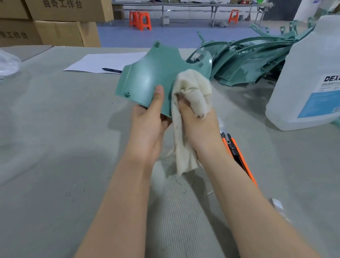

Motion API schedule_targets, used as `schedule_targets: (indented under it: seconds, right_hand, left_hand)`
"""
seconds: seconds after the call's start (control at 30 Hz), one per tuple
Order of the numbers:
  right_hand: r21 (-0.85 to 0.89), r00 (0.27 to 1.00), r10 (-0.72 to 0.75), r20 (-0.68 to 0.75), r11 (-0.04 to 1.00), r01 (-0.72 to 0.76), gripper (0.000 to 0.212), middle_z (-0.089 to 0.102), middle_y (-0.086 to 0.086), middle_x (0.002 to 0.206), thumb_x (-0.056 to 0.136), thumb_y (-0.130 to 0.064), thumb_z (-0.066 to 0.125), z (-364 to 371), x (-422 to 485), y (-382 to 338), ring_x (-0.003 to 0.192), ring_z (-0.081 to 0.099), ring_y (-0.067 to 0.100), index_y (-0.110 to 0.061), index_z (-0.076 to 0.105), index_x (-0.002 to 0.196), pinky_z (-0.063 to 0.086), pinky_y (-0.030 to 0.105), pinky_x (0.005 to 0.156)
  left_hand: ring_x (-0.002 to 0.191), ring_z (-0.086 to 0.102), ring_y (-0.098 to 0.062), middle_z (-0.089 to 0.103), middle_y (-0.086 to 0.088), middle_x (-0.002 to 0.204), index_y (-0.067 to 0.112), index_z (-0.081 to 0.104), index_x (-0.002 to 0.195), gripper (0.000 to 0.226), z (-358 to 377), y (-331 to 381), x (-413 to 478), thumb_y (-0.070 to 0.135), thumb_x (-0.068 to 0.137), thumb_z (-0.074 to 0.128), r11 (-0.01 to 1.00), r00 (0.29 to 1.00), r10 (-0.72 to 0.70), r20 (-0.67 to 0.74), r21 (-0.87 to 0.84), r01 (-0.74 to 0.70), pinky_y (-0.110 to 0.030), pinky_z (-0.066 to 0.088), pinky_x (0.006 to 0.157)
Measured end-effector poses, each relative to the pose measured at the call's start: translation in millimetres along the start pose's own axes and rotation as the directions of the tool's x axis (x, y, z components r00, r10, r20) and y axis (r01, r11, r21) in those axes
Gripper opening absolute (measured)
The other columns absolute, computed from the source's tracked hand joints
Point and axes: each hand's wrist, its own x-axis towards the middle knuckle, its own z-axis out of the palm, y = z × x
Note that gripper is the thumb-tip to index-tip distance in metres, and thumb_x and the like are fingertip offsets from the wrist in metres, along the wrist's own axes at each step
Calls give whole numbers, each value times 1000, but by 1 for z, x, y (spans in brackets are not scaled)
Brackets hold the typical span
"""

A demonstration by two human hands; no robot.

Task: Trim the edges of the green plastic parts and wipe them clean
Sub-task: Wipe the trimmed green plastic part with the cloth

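The part (153,77) is being held up over the table (37,146), tilted with its smooth face toward the camera, just above and in front of both hands. The left hand (151,122) is gripping its lower left edge: the thumb is lying flat on the near face, pointing up, while the fingers are curling out of sight behind it. The palm is facing right, and the forearm is reaching in from the lower left.

The right hand (198,120) is sitting right beside the left, at the part's lower right edge. Its fingers are bundled inside the cloth (191,85), so how tightly they are curling is hidden; the hand is gripping the cloth and pressing the bunched end against the part's face. The loose tail of the cloth is hanging down between the two wrists. The right forearm is coming in from the lower right, nearly parallel to the left.

An orange knife (236,150) is lying on the table just beside the right wrist, partly hidden by the forearm. A pile (253,61) of more green parts is sitting behind and to the right, with a large clear bottle (318,79) standing near it. A sheet of paper (106,61) with a pen (111,70) is lying farther back.
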Motion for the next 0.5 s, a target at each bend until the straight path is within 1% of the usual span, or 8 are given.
schedule_targets:
  seconds: [0.07, 0.13, 0.2, 0.27, 0.3, 0.33, 0.4, 0.5]
  right_hand:
    - [-23, 997, 19, -76, 1000, -20, 29, 55, -10, 67, 100, -31, 48, -3, 0, -1, 56, 51, 0, -27, 55, 72, 36, 11, 47]
    - [39, 991, 29, -130, 999, -25, 29, 57, -14, 69, 101, -30, 47, -6, 0, -4, 58, 55, -8, -31, 55, 73, 38, 7, 48]
    - [97, 978, 94, -187, 992, -77, 23, 63, -10, 80, 101, -29, 48, -13, 4, -4, 67, 58, -8, -29, 59, 81, 46, 10, 61]
    - [157, 952, 203, -228, 973, -169, 17, 65, -3, 93, 100, -33, 48, -28, 13, -4, 87, 62, 8, -26, 60, 89, 51, 26, 77]
    - [190, 942, 249, -227, 960, -207, 18, 65, -3, 93, 100, -36, 48, -35, 16, -3, 88, 61, 12, -24, 59, 91, 51, 27, 74]
    - [207, 936, 274, -219, 951, -230, 19, 63, -5, 90, 99, -37, 48, -40, 17, -2, 86, 60, 11, -22, 59, 93, 50, 23, 69]
    - [230, 943, 264, -203, 949, -216, 20, 61, -7, 86, 100, -36, 47, -44, 16, 1, 82, 60, 8, -19, 59, 97, 47, 17, 62]
    - [328, 942, 284, -181, 920, -215, 29, 64, -5, 91, 101, -35, 47, -39, 16, 1, 83, 63, 9, -13, 62, 111, 50, 17, 65]
  left_hand:
    - [87, 71, -14, 72, -3, 99, 11, 59, 114, 19, -1, 2, 1, 16, 100, 47, 1000, 999, -23, 26, -9, 23, -26, 57, 71]
    - [86, 71, -13, 73, 1, 96, 14, 60, 110, 15, -3, 4, 1, 16, 100, 49, 999, 997, -41, 62, 15, 40, -27, 57, 70]
    - [85, 71, -12, 74, 3, 94, 16, 61, 106, 13, -6, 5, 1, 17, 99, 50, 993, 992, -75, 104, 93, 66, -28, 57, 69]
    - [85, 71, -11, 75, 7, 93, 20, 62, 103, 12, -7, 3, -2, 18, 97, 52, 974, 977, -138, 162, 199, 105, -29, 58, 69]
    - [85, 72, -11, 75, 8, 92, 21, 62, 103, 12, -7, 1, -3, 18, 97, 53, 964, 968, -165, 190, 240, 117, -28, 57, 68]
    - [85, 72, -11, 75, 9, 92, 21, 62, 103, 12, -7, 1, -3, 18, 96, 53, 957, 960, -185, 210, 262, 127, -27, 57, 68]
    - [84, 72, -10, 75, 9, 92, 20, 62, 104, 13, -8, 4, -3, 20, 93, 55, 959, 952, -197, 234, 246, 138, -26, 57, 66]
    - [86, 71, -10, 75, 8, 96, 19, 61, 109, 32, -16, 14, -2, 28, 78, 60, 970, 946, -192, 262, 198, 142, -25, 57, 65]
